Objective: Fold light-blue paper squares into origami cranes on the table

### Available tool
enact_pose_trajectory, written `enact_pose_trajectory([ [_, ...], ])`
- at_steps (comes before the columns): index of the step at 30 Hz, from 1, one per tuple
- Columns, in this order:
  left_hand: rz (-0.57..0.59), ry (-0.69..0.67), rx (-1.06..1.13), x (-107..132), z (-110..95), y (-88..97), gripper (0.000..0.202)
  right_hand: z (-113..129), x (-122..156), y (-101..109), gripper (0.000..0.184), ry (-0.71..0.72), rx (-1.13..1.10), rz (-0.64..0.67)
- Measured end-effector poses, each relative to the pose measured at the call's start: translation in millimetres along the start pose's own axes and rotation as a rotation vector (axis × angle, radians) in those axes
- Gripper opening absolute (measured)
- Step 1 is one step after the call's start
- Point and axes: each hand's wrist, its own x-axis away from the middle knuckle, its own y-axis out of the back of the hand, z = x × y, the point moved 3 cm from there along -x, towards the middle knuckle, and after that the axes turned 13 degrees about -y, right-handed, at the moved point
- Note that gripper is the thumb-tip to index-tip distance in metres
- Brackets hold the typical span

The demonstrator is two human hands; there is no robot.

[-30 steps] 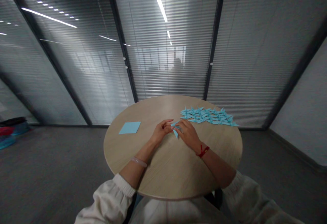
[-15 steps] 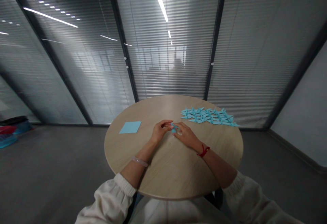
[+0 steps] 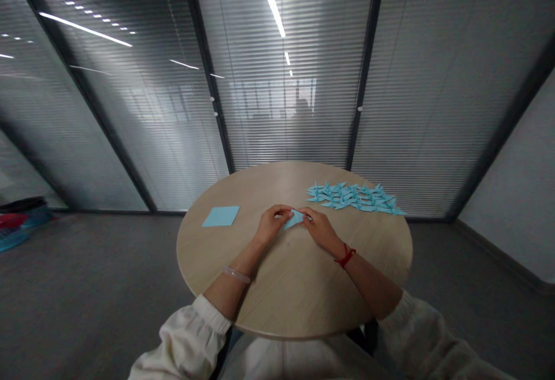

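Note:
Between my two hands, over the middle of the table, is a small folded piece of light blue paper [image 3: 293, 218]. My left hand [image 3: 274, 221] pinches its left side, thumb and fingers closed on it. On the opposite side my right hand [image 3: 318, 225] grips the right edge, its fingertips covering that part. Finer creases in the paper are too small to make out. Several blue origami cranes [image 3: 353, 196] lie in rows beyond my right hand. To the left of my left hand rests a flat blue paper square or stack [image 3: 221, 216].
A round wooden table [image 3: 299, 299] stands in front of me. Behind it rises a glass partition with blinds [image 3: 286, 131]. Dark bins with a red and blue covering [image 3: 26, 218] sit on the floor at far left.
The folded paper now shows a broader flat face between my fingers. My right fingers have shifted slightly and their grip on it has changed. The cranes and flat paper have not moved.

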Motion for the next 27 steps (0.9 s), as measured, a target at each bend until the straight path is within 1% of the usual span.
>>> enact_pose_trajectory([
  [3,-0.011,-0.05,-0.1,0,0,0.2,0.033,-2,-1,-1,0.022,-0.002,0.033,0.0],
  [5,-0.007,-0.068,-0.107,1,-1,-0.9,0.033,-3,-1,-1,0.019,-0.012,0.057,0.01],
  [9,0.085,-0.064,-0.07,3,-4,-5.5,0.033,-5,-1,0,0.016,-0.036,0.07,0.019],
  [11,0.119,-0.073,-0.098,4,-7,-6.8,0.032,-6,-1,1,0.015,-0.051,0.05,0.02],
  [15,0.142,-0.112,-0.16,7,-12,-8.4,0.032,-9,-2,-1,0.018,-0.108,-0.025,0.024],
  [18,0.148,-0.097,-0.125,8,-11,-10.6,0.033,-12,-4,-1,0.022,-0.175,-0.092,0.022],
  [20,0.158,-0.073,-0.081,8,-9,-11.8,0.036,-14,-5,-1,0.024,-0.208,-0.139,0.022],
  [22,0.167,-0.056,-0.044,8,-6,-11.7,0.035,-16,-6,0,0.024,-0.23,-0.174,0.025],
  [24,0.163,-0.049,-0.028,6,-4,-9.9,0.032,-17,-6,0,0.024,-0.243,-0.194,0.041],
  [27,0.096,-0.044,-0.042,3,-2,-4.5,0.029,-19,-7,-3,0.023,-0.26,-0.237,0.073],
])
